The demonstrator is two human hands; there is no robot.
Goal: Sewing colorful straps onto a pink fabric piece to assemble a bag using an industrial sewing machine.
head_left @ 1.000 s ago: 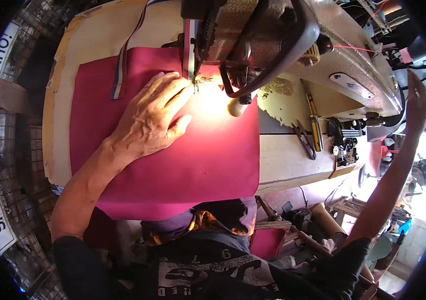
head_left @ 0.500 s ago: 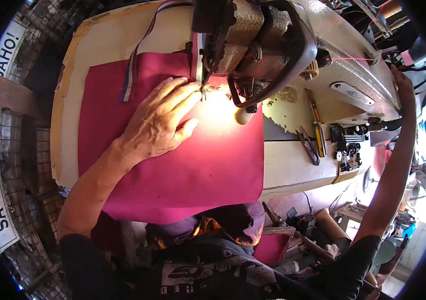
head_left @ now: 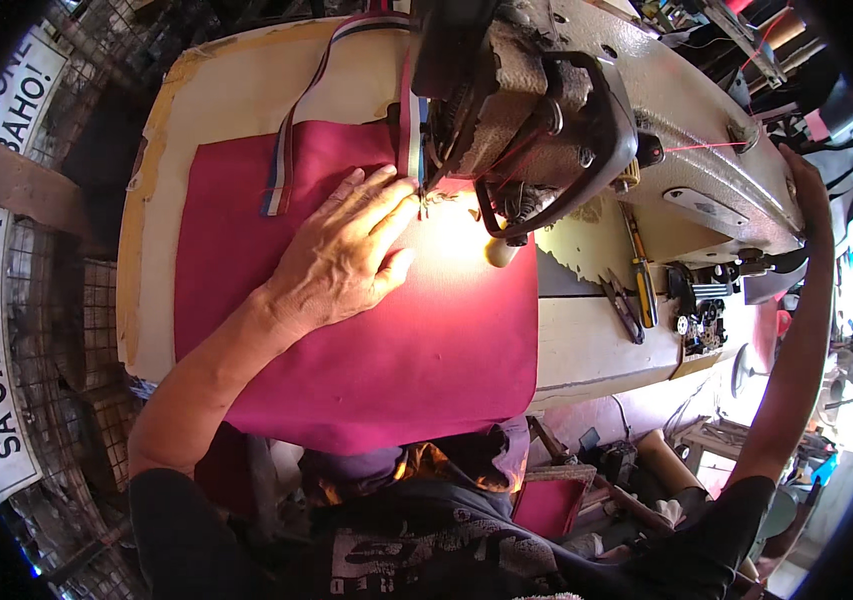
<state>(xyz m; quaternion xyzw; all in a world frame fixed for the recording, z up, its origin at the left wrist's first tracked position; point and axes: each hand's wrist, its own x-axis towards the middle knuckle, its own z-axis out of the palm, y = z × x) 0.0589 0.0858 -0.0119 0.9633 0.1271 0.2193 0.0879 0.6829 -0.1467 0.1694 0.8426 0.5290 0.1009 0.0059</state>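
A dark pink sheet of fabric [head_left: 396, 370] lies under the sewing machine [head_left: 536, 110] and hangs over the table's near edge. My left hand [head_left: 341, 250] rests flat on it, fingers spread slightly, the fingertips just left of the lit needle area. A striped ribbon [head_left: 412, 125] runs down to the needle beside those fingertips; its other end loops left and lies on the fabric. Far right, my right hand [head_left: 804, 185] reaches to the end of the machine's body. Its fingers are mostly hidden, and I cannot see what they grip.
On the machine table [head_left: 586, 355], right of the fabric, lie a yellow-handled screwdriver [head_left: 642, 280] and small thread snips [head_left: 623, 312]. A bobbin winder [head_left: 701, 310] is mounted beside them. A lit bulb [head_left: 499, 252] hangs by the needle. Wire mesh [head_left: 51, 330] stands at left.
The view has shifted, so the machine and fabric appear slightly lower and farther right. Both hands keep their places, the left on the fabric and the right at the machine's end.
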